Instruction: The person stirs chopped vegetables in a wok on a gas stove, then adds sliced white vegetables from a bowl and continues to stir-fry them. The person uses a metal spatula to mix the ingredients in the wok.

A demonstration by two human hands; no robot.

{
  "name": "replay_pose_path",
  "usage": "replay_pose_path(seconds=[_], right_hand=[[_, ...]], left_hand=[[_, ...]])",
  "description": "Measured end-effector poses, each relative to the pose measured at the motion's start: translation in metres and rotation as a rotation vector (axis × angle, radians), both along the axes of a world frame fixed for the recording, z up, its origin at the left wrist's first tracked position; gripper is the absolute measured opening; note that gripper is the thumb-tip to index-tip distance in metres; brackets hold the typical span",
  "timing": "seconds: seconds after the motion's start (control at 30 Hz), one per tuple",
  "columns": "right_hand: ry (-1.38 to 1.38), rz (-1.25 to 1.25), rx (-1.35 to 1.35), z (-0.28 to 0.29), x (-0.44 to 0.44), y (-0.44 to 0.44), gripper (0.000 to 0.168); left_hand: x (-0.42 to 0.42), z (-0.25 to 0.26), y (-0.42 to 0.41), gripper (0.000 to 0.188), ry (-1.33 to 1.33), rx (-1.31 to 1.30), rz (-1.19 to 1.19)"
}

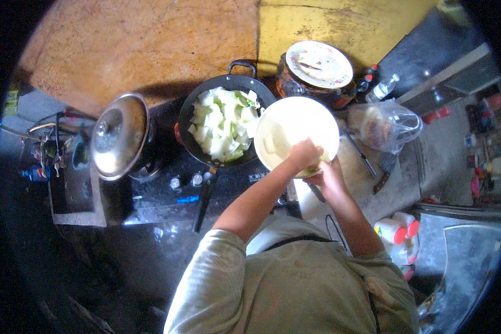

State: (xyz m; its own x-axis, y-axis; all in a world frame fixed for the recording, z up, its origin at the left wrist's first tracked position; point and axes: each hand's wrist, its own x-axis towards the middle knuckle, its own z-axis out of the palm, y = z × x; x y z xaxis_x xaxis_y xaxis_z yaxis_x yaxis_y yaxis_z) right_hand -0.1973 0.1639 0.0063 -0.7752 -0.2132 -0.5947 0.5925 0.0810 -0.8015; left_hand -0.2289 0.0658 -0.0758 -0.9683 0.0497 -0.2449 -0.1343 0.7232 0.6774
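A white bowl [271,121] is tilted beside the right rim of a black wok [188,146]. My right hand [332,177] grips the near rim of this bowl, thumb on the inside. Inside it is my left hand [305,153], fingers curled; whether they hold anything is hidden. A pale piece of cut vegetable [269,144] clings to the bowl's inner wall, and something greenish shows below my left hand. Pale green and white vegetable chunks [223,125] fill much of the wok, with small chopped bits at their upper right. The wok's long handle [203,202] points toward me.
Left of the wok stands a pot with a domed metal lid [119,135]. A floral plate [319,64] tops a dark container behind the bowl. To the right are a plastic bag [390,125], a knife [361,154], a wood-handled brush-like tool [385,173] and a plastic bottle [382,88].
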Motion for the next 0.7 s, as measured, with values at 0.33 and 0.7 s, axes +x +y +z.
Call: replay_pose_path(seconds=[0.33, 0.7], right_hand=[[-0.006, -0.048, -0.138, -0.016, -0.012, 0.021, 0.045], [0.018, -0.047, -0.102, -0.009, -0.015, 0.031, 0.051]], left_hand=[[-0.002, 0.03, -0.015, 0.039, 0.019, 0.214, 0.26], [-0.008, 0.081, -0.189, 0.038, 0.238, -0.18, 0.465]])
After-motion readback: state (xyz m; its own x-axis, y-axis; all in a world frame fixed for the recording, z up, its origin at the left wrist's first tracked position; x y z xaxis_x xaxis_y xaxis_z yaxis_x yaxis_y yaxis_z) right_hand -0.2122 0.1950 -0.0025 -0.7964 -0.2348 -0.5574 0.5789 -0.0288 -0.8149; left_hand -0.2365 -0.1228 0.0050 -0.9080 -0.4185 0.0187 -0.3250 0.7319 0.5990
